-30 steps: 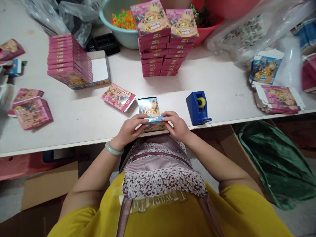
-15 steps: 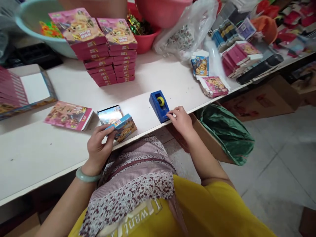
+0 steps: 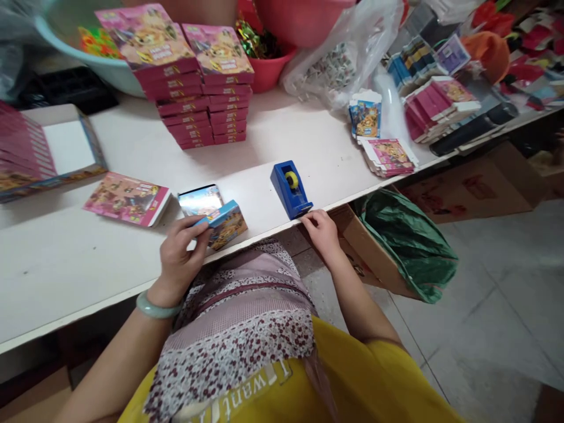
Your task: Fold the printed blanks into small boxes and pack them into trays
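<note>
My left hand (image 3: 185, 252) pinches a small blue printed box (image 3: 228, 225) between thumb and fingers, near the table's front edge. Just behind that box lies a flat blue-and-white printed piece with a dark rim (image 3: 201, 200). My right hand (image 3: 321, 234) is closed in a pinch at the front of a blue tape dispenser (image 3: 288, 191), which carries a yellow-cored roll. Whatever sits between these fingertips is too small to make out. Left of my left hand, a pink printed box (image 3: 126, 198) lies flat on the table.
Stacked pink boxes (image 3: 194, 88) stand at the back, before a light-blue basin (image 3: 57, 35) and a red basin (image 3: 268, 73). An open display box (image 3: 66, 147) is at left. Flattened cartons (image 3: 390, 155) lie right. Below the edge sits a carton with a green liner (image 3: 405, 241).
My right hand has drawn slightly down and toward me from the dispenser's front end. My left hand keeps its hold on the small blue box. The whole view has shifted a little.
</note>
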The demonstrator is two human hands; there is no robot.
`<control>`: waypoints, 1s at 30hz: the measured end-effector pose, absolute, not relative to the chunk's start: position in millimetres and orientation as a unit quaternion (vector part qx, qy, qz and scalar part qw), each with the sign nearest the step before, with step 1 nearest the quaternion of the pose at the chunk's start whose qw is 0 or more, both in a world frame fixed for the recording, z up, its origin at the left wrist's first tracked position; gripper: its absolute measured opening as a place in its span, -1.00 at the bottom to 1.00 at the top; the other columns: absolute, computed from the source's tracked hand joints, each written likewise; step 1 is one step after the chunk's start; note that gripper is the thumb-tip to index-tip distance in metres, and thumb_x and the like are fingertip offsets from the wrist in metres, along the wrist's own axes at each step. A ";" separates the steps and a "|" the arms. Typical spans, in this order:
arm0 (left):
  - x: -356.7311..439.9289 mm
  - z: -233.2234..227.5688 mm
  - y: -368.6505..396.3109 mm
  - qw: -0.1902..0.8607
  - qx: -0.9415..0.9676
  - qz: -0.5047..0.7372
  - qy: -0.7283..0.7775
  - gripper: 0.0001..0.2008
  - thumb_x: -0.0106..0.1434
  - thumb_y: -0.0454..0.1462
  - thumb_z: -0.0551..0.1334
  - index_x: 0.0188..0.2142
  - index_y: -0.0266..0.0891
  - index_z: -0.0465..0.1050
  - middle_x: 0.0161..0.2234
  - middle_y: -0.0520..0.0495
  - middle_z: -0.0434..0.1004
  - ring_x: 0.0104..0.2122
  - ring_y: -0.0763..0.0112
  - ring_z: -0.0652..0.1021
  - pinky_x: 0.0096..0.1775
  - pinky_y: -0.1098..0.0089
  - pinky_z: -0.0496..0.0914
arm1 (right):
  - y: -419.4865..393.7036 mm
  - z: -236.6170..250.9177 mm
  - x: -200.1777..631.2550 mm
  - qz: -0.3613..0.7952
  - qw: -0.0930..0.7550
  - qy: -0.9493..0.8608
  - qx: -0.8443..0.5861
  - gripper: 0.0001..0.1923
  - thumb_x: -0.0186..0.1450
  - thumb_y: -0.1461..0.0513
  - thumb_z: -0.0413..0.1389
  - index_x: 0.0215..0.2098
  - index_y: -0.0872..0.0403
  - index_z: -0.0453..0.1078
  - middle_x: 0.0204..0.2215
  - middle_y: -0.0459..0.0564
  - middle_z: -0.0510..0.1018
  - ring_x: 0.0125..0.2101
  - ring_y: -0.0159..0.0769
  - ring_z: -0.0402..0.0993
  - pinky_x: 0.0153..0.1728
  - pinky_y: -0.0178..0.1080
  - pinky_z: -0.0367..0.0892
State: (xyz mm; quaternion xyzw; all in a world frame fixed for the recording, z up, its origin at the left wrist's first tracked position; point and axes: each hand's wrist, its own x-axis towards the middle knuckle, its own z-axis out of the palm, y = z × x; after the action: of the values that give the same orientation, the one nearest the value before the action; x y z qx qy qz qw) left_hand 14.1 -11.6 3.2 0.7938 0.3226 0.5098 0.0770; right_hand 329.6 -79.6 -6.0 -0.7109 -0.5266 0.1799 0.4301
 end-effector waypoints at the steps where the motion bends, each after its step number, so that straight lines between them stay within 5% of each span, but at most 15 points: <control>1: 15.4 3.9 -12.0 0.068 0.795 0.510 0.322 -0.76 0.22 -0.38 0.32 -0.12 -0.14 0.45 -0.15 -0.06 0.56 -0.16 0.34 0.59 -0.18 0.28 0.53 | -80.0 0.1 318.3 0.233 0.440 -0.532 -0.685 -0.82 0.23 0.14 0.16 -0.46 0.04 0.50 -0.45 -0.04 0.54 -0.37 -0.27 0.48 -0.21 -0.16 0.44; 5: 18.1 11.0 -11.6 0.046 0.811 0.482 0.328 -0.83 0.26 -0.34 0.28 -0.15 -0.18 0.40 -0.25 -0.04 0.53 -0.23 0.37 0.57 -0.25 0.34 0.50 | -70.2 32.2 254.5 0.476 0.477 -0.530 -0.515 -0.79 0.24 0.07 0.20 -0.27 0.00 0.59 -0.43 -0.07 0.61 -0.45 -0.35 0.51 -0.33 -0.20 0.50; 10: 12.2 23.5 -9.2 0.045 0.875 0.359 0.323 -0.55 0.33 -0.32 0.16 0.20 -0.11 0.28 -0.21 -0.11 0.49 -0.33 0.38 0.51 -0.38 0.40 0.39 | -33.4 41.9 202.6 0.547 0.462 -0.536 -0.448 -0.62 0.24 0.07 0.20 0.01 -0.04 0.52 -0.43 -0.12 0.60 -0.50 -0.39 0.48 -0.36 -0.20 0.53; 13: 8.7 24.0 -3.4 0.062 0.888 0.342 0.301 -0.57 0.36 -0.32 0.12 0.20 -0.07 0.31 -0.21 -0.11 0.49 -0.35 0.41 0.50 -0.40 0.42 0.37 | -18.1 32.7 200.9 0.459 0.429 -0.581 -0.517 -0.37 0.27 0.08 0.17 0.28 0.00 0.26 -0.48 -0.13 0.57 -0.54 -0.34 0.47 -0.37 -0.18 0.50; 16: 8.4 19.2 9.0 0.132 0.853 0.407 0.299 -0.71 0.36 -0.31 0.15 0.05 -0.12 0.43 -0.22 -0.09 0.52 -0.28 0.40 0.53 -0.29 0.39 0.44 | -9.5 26.0 208.9 0.304 0.379 -0.655 -0.579 -0.25 0.23 0.06 0.24 0.32 0.04 0.18 -0.50 -0.09 0.53 -0.45 -0.22 0.48 -0.29 -0.12 0.48; 21: 5.7 4.4 32.9 0.235 0.739 0.480 0.410 -0.77 0.36 -0.17 0.18 -0.04 -0.18 0.42 -0.16 -0.10 0.55 -0.20 0.36 0.56 -0.20 0.33 0.49 | 25.5 8.4 222.5 0.279 0.415 -0.691 -0.522 -0.48 0.31 0.11 0.12 0.22 -0.06 0.24 -0.13 0.02 0.52 -0.26 -0.23 0.49 -0.20 -0.14 0.47; 25: -4.1 -16.1 27.1 0.169 0.744 0.444 0.470 -0.53 0.34 -0.13 0.19 0.18 -0.24 0.25 0.11 -0.31 0.40 0.11 0.10 0.43 0.10 0.07 0.40 | 67.9 -1.5 238.1 0.206 0.435 -0.668 -0.567 -0.60 0.37 0.17 -0.04 0.16 0.02 0.24 -0.01 0.13 0.47 -0.10 -0.15 0.46 -0.07 -0.06 0.44; 30: -8.3 -46.6 6.0 0.120 0.761 0.366 0.522 -0.47 0.31 -0.21 0.19 0.22 -0.38 0.19 0.14 -0.47 0.31 0.16 -0.13 0.34 0.16 -0.17 0.27 | 69.7 -0.6 236.0 0.091 0.386 -0.718 -0.571 -0.57 0.35 0.20 -0.03 0.17 0.09 0.28 0.07 0.25 0.42 0.11 0.05 0.33 0.16 0.17 0.22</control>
State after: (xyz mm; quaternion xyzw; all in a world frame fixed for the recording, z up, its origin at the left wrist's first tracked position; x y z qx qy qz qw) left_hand -8.3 6.0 -46.6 0.7611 0.5221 0.3655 0.1201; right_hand 236.0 69.7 -0.6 -0.5714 -0.7183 0.0914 0.3862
